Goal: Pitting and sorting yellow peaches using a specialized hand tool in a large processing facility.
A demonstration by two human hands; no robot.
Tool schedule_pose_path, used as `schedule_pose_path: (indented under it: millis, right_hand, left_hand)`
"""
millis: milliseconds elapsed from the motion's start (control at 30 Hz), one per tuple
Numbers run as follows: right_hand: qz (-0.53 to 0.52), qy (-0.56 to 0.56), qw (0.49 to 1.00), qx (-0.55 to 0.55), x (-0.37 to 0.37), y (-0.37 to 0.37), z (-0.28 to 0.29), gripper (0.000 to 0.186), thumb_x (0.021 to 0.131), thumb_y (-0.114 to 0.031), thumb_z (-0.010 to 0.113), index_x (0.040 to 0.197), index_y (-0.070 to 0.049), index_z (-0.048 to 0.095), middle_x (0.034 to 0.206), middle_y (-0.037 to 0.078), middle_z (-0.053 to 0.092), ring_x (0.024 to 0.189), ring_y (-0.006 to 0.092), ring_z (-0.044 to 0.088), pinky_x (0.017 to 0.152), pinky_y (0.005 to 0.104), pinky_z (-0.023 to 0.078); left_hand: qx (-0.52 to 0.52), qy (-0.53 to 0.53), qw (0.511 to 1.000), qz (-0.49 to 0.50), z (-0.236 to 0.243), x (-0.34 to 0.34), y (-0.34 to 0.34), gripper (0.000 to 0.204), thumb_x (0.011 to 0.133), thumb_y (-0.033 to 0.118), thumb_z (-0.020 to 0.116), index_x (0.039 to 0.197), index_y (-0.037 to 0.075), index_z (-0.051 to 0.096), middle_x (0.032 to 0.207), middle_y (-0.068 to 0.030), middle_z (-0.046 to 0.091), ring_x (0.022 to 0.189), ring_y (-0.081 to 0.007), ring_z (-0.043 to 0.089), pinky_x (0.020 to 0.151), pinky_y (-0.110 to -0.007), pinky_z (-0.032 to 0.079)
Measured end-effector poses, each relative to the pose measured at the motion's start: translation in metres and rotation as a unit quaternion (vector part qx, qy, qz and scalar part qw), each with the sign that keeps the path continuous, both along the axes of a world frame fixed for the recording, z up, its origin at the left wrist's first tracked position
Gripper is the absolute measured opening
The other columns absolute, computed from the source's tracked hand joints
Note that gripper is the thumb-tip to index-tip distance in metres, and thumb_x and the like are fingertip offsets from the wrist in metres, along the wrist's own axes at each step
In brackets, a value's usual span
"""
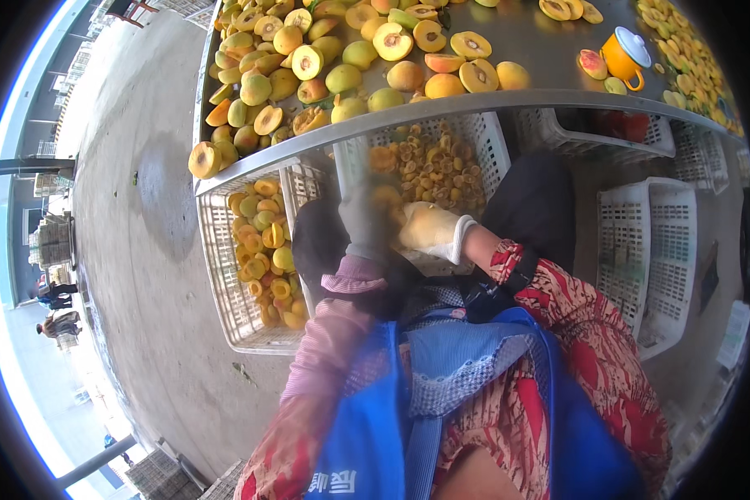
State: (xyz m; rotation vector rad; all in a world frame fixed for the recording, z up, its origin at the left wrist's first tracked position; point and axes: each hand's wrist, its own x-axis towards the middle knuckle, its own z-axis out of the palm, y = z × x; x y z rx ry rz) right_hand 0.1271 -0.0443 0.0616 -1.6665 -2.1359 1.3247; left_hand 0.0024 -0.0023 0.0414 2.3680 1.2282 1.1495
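Note:
Over a white crate [493, 142] between my knees, my two gloved hands are close together. My left hand [365, 218], in a grey glove, is smeared by motion, so its fingers cannot be read. My right hand [429, 229], in a cream-yellow glove, is closed with its fingers turned toward the left hand. A blurred orange piece of fruit [387, 197] shows between the hands; which hand has it is unclear. Small yellow-brown pieces [442, 171], resembling peach pits, lie in the crate below.
A metal table [508, 33] bears many whole and halved peaches [342, 79] and a yellow mug [625, 57] with a pale lid. On my left stands a crate of peach halves [262, 242]. Another white crate [648, 258] stands at my right. People are far off at left.

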Motion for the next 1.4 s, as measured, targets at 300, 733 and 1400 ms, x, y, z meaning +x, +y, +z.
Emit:
schedule_pose_path:
  millis: [300,733,1400]
  right_hand:
    - [-0.107,0.164,0.938,-0.286,0.012,0.002,0.021,0.019,0.076,-0.019,0.056,0.067,-0.003,0.059,0.055,0.007,0.053,0.040,0.0164,0.050,0.032,0.0318,0.033]
    - [-0.135,0.495,0.709,-0.484,0.021,-0.021,0.005,0.024,0.090,-0.016,0.052,0.069,-0.015,0.041,0.052,-0.007,0.033,0.035,0.0040,0.029,0.032,0.0204,0.021]
    - [-0.070,0.596,0.669,-0.438,0.029,-0.050,0.024,0.021,0.090,-0.020,0.050,0.072,-0.013,0.042,0.048,-0.006,0.032,0.030,0.0048,0.025,0.029,0.0203,0.019]
  left_hand:
    - [-0.428,-0.491,0.751,0.107,-0.012,0.002,-0.004,0.020,0.087,0.016,0.061,0.095,-0.002,0.065,0.078,-0.0055,0.068,0.060,-0.0114,0.062,0.053,-0.024,0.049]
    - [-0.452,-0.345,0.822,0.030,0.015,0.000,-0.010,0.024,0.093,0.020,0.054,0.091,-0.003,0.062,0.074,-0.0112,0.067,0.058,-0.0141,0.062,0.054,-0.024,0.047]
    - [-0.577,-0.435,0.675,-0.149,0.067,0.010,-0.022,0.031,0.094,0.027,0.051,0.095,-0.002,0.062,0.081,-0.0091,0.066,0.068,-0.0163,0.063,0.063,-0.024,0.050]
